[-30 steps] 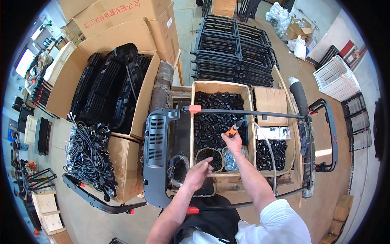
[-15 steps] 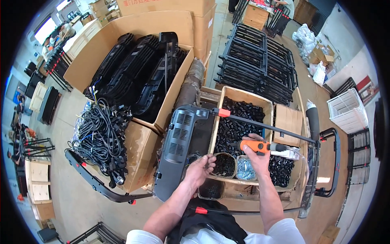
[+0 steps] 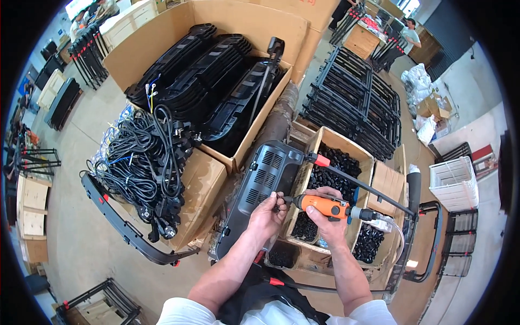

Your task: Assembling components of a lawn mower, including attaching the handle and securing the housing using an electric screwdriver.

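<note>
My right hand (image 3: 329, 226) is wrapped round an orange power screwdriver (image 3: 324, 206), whose bit points left and whose hose or cord runs off at the right. My left hand (image 3: 265, 216) is closed in a pinch at the tip of the bit. What its fingers hold, if anything, is too small to make out. Below the left hand lies a dark plastic panel (image 3: 266, 176) with vent slots. A black tube frame (image 3: 368, 188) with a red end piece (image 3: 322, 160) crosses over a wooden parts box (image 3: 366, 157) under the screwdriver.
Black plastic parts (image 3: 338, 160) fill the box. A large carton (image 3: 225, 157) holds stacked black panels at the left, beside a heap of black cables (image 3: 138, 173). Black metal frames (image 3: 355, 97) are stacked beyond. A person (image 3: 410, 37) stands at the far right.
The view has shifted. My right hand has brought the screwdriver left, so its bit now meets my left hand's fingers. My left hand has moved up over the panel.
</note>
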`<action>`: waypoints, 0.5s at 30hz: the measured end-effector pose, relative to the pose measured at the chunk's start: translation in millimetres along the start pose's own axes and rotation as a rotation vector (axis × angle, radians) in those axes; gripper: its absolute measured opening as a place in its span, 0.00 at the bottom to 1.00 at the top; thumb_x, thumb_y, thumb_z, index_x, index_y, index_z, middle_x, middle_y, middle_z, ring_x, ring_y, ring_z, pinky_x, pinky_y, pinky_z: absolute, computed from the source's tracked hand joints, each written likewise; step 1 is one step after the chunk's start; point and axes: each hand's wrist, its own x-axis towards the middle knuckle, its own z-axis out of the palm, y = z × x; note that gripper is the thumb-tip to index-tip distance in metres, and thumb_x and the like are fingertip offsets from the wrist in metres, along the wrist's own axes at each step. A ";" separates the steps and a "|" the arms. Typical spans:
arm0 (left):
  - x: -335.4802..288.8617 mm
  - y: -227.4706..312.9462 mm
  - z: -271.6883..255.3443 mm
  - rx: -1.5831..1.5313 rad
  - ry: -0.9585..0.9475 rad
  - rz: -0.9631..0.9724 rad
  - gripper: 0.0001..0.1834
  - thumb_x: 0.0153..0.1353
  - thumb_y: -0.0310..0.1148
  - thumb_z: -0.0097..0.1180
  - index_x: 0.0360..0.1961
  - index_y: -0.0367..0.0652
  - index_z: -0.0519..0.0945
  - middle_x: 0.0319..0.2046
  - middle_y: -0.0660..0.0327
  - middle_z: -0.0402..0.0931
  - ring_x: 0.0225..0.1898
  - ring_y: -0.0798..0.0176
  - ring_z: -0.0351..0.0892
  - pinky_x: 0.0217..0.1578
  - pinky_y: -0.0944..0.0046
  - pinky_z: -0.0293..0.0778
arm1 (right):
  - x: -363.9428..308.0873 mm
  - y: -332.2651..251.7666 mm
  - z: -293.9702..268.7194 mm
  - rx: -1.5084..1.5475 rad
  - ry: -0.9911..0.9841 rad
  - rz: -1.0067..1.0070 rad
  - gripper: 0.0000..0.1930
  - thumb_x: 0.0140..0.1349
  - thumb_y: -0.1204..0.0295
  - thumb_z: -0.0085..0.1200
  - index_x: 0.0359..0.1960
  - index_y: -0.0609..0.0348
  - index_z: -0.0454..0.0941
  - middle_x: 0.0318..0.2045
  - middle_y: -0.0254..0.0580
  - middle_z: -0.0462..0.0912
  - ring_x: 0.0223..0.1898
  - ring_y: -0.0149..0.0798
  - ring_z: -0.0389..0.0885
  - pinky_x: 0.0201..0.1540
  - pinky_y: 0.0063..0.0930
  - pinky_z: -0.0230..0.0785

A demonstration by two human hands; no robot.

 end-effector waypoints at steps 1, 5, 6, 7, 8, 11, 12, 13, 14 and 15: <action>-0.7 3.1 -0.5 -0.011 -0.007 -0.014 0.15 0.77 0.40 0.57 0.51 0.39 0.82 0.32 0.66 0.79 0.32 0.66 0.79 0.37 0.69 0.81 | 1.1 1.7 2.4 -0.033 -0.002 -0.001 0.27 0.61 0.79 0.69 0.60 0.64 0.71 0.55 0.54 0.85 0.57 0.42 0.84 0.64 0.39 0.77; -0.7 18.9 -7.9 -0.029 -0.121 -0.038 0.16 0.78 0.41 0.55 0.55 0.40 0.81 0.34 0.65 0.79 0.33 0.65 0.78 0.39 0.68 0.81 | 8.5 -3.9 19.8 -0.031 -0.005 0.012 0.27 0.61 0.79 0.69 0.60 0.63 0.71 0.55 0.55 0.85 0.57 0.42 0.84 0.64 0.40 0.77; -0.2 21.5 -7.9 -0.036 -0.126 -0.038 0.16 0.78 0.41 0.55 0.55 0.40 0.81 0.34 0.65 0.79 0.33 0.65 0.78 0.39 0.68 0.81 | 10.4 -5.3 23.2 -0.039 0.010 0.024 0.27 0.61 0.78 0.69 0.60 0.63 0.71 0.55 0.55 0.85 0.57 0.42 0.84 0.64 0.40 0.76; 0.4 23.6 -7.6 -0.052 -0.156 -0.049 0.16 0.78 0.41 0.55 0.56 0.41 0.81 0.34 0.65 0.79 0.34 0.66 0.78 0.39 0.67 0.81 | 12.1 -6.9 27.0 -0.046 0.024 0.036 0.26 0.61 0.78 0.69 0.60 0.63 0.71 0.55 0.55 0.85 0.57 0.42 0.83 0.65 0.40 0.76; 2.4 26.0 -8.0 -0.067 -0.182 -0.058 0.17 0.79 0.41 0.54 0.58 0.41 0.81 0.35 0.65 0.79 0.35 0.66 0.78 0.40 0.67 0.81 | 15.1 -7.8 31.1 -0.051 0.019 0.037 0.26 0.61 0.78 0.69 0.60 0.63 0.71 0.55 0.55 0.85 0.57 0.42 0.83 0.65 0.40 0.76; 2.4 32.1 -5.2 -0.092 -0.227 -0.052 0.18 0.80 0.40 0.52 0.59 0.39 0.79 0.38 0.62 0.81 0.39 0.63 0.81 0.44 0.62 0.83 | 25.3 -10.1 43.1 -0.056 0.046 0.072 0.27 0.62 0.77 0.70 0.60 0.63 0.71 0.55 0.54 0.85 0.58 0.42 0.83 0.66 0.40 0.75; 0.0 32.9 -0.5 -0.100 -0.228 -0.050 0.18 0.80 0.40 0.52 0.59 0.39 0.79 0.38 0.62 0.81 0.39 0.63 0.81 0.44 0.62 0.83 | 30.7 -9.0 47.5 -0.062 0.040 0.073 0.27 0.62 0.77 0.70 0.60 0.63 0.71 0.55 0.54 0.85 0.58 0.42 0.83 0.66 0.40 0.75; -3.3 32.2 4.4 -0.053 -0.143 -0.032 0.18 0.80 0.39 0.50 0.58 0.37 0.78 0.40 0.60 0.81 0.41 0.61 0.82 0.45 0.61 0.84 | 37.4 -7.6 53.0 -0.074 0.033 0.035 0.27 0.62 0.78 0.70 0.60 0.63 0.70 0.55 0.54 0.85 0.58 0.42 0.83 0.66 0.40 0.74; -9.8 33.0 11.2 -0.006 -0.058 -0.015 0.17 0.81 0.38 0.49 0.58 0.35 0.78 0.41 0.57 0.82 0.43 0.60 0.84 0.47 0.59 0.85 | 44.0 -5.5 58.2 -0.085 0.025 -0.003 0.27 0.62 0.78 0.69 0.61 0.63 0.70 0.55 0.54 0.85 0.58 0.42 0.83 0.66 0.40 0.74; -16.0 33.2 14.1 0.092 -0.050 0.020 0.18 0.82 0.38 0.46 0.56 0.32 0.78 0.43 0.53 0.83 0.45 0.57 0.85 0.49 0.57 0.85 | 51.7 -2.3 62.4 -0.086 0.013 -0.016 0.27 0.62 0.78 0.69 0.61 0.64 0.70 0.55 0.53 0.85 0.58 0.42 0.83 0.66 0.40 0.74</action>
